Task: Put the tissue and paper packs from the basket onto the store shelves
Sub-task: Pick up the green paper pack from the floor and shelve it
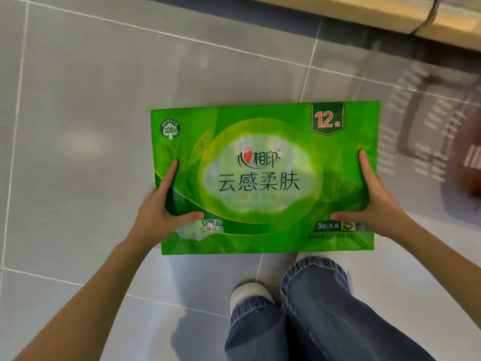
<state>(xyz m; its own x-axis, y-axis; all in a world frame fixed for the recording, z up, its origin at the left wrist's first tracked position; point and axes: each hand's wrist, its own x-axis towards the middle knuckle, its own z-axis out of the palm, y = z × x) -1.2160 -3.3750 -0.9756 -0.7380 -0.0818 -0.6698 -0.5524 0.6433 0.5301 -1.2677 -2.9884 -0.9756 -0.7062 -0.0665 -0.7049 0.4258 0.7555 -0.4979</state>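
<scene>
A large green tissue pack (263, 178) with a "12" label and Chinese print is held flat in front of me, above the tiled floor. My left hand (162, 204) grips its left edge, thumb and forefinger lying on the top face. My right hand (369, 201) grips the right edge the same way. The other fingers are hidden under the pack. A blurred red basket (466, 162) with slotted walls and a dark handle stands on the floor at the right.
Grey floor tiles (91, 113) spread to the left and ahead. A wooden shelf base edge (390, 14) runs across the top right. My jeans legs (312, 308) and white shoes are below the pack.
</scene>
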